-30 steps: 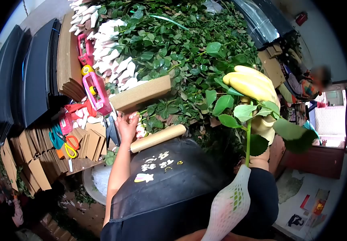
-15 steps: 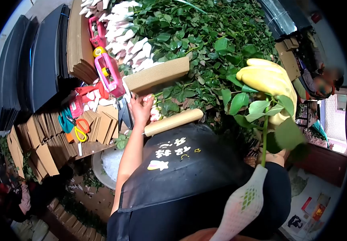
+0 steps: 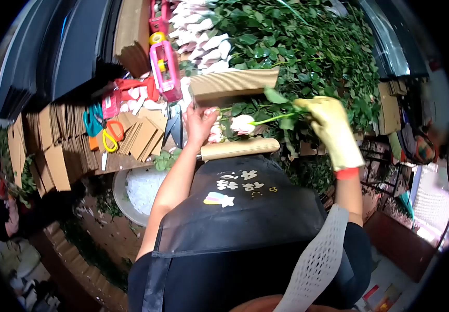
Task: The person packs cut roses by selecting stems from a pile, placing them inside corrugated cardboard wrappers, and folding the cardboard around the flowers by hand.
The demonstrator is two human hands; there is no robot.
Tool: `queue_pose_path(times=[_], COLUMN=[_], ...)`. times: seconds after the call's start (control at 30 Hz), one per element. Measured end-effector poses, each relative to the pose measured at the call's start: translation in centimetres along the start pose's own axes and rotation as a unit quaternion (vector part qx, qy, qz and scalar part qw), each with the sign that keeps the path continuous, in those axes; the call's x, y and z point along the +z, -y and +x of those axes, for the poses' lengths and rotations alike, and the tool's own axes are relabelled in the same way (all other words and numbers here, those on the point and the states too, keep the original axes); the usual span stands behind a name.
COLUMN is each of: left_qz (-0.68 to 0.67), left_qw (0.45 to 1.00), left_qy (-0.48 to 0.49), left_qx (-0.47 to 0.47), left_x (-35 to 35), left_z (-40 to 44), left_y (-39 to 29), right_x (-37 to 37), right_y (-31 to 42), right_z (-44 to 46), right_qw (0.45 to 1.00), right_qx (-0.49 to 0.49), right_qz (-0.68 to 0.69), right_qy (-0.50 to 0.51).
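Note:
In the head view, my right hand [image 3: 328, 117], in a yellow glove, grips the leafy stem of a pale pink rose [image 3: 242, 125]. The bloom points left, over the open corrugated cardboard wrapper [image 3: 240, 149]. My bare left hand [image 3: 201, 125] is at the wrapper's left end, fingers curled beside several pink rose heads [image 3: 216, 132]. What its fingertips pinch, if anything, is hidden. The wrapper's upper flap [image 3: 235, 83] stands raised behind the blooms. A white mesh sleeve [image 3: 318, 260] looms close to the camera at lower right.
Pink tape dispensers [image 3: 165, 70], orange-and-yellow scissors [image 3: 112, 136] and stacked cardboard pieces [image 3: 68, 140] lie to the left. Sleeved white blooms [image 3: 203, 47] and heaped leafy stems [image 3: 307, 57] fill the back. A basin [image 3: 122, 192] stands below the table's left edge.
My right hand has moved left and down, bringing the rose from upright near the camera to lying across the wrapper. My left hand stays by the rose heads. The view has shifted slightly.

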State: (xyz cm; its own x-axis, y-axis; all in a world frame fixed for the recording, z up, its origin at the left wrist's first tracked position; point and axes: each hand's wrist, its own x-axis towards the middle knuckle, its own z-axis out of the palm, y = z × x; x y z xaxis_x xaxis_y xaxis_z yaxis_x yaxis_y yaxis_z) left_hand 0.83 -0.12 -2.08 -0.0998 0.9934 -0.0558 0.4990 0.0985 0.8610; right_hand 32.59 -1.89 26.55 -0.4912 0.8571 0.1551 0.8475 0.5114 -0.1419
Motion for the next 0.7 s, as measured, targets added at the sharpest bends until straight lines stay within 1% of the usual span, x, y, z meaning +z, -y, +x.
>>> queue_pose_path(times=[0.03,0.1,0.13,0.17,0.23,0.27,0.3,0.37,0.4,0.43,0.5,0.57,0.6,0.63,0.7], left_qz=[-0.085,-0.013,0.009,0.025,0.049,0.035,0.034,0.032,0.021,0.028,0.039,0.031,0.035,0.04,0.032], left_qw=[0.995,0.999,1.0,0.999,0.998,0.999,0.999,0.999,0.999,0.999,0.999,0.999,0.999,0.999,0.999], left_qy=[0.03,0.025,0.02,0.02,0.025,0.03,0.026,0.02,0.022,0.021,0.019,0.019,0.016,0.014,0.009], left_qx=[-0.035,-0.03,-0.004,-0.026,-0.012,-0.019,-0.016,-0.016,-0.025,-0.023,-0.023,-0.023,-0.016,-0.007,-0.001], left_x=[0.2,-0.8,-0.4,-0.6,-0.7,-1.0,-0.9,-0.7,-1.0,-0.9,-0.6,-0.5,-0.4,-0.2,0.0], left_z=[0.2,-0.1,-0.1,-0.1,-0.1,-0.2,-0.1,-0.3,-0.3,-0.3,-0.3,-0.2,-0.2,-0.2,-0.1], left_y=[0.6,-1.2,0.2,-0.7,-0.5,-1.2,-1.2,-0.9,-1.6,-1.5,-1.1,-0.8,-0.5,-0.2,0.2], right_x=[3.1,9.3,11.7,13.9,18.9,20.2,21.3,18.1,16.0,14.2,9.0,8.1,8.3,8.0,15.5], right_y=[-0.2,-1.0,-0.8,-0.7,-2.1,-2.3,-2.6,-1.0,0.0,1.1,4.5,5.9,6.8,7.7,5.5], right_z=[0.0,0.0,0.7,1.3,1.5,1.3,1.2,2.0,1.8,1.8,3.2,3.5,3.8,5.3,5.2], right_qw=[1.0,0.998,0.999,0.999,0.997,0.997,0.995,0.991,0.991,0.994,0.98,0.962,0.948,0.899,0.863], right_qx=[-0.016,0.038,0.044,0.05,0.074,0.081,0.102,0.121,0.114,0.065,0.159,0.216,0.196,0.257,0.191], right_qz=[-0.014,0.011,0.011,0.01,-0.023,0.0,0.0,0.005,0.007,-0.089,-0.074,0.109,0.219,0.286,0.446], right_qy=[-0.014,0.044,0.016,-0.012,0.019,-0.01,-0.002,0.061,0.073,0.019,0.097,0.128,0.12,0.212,0.14])
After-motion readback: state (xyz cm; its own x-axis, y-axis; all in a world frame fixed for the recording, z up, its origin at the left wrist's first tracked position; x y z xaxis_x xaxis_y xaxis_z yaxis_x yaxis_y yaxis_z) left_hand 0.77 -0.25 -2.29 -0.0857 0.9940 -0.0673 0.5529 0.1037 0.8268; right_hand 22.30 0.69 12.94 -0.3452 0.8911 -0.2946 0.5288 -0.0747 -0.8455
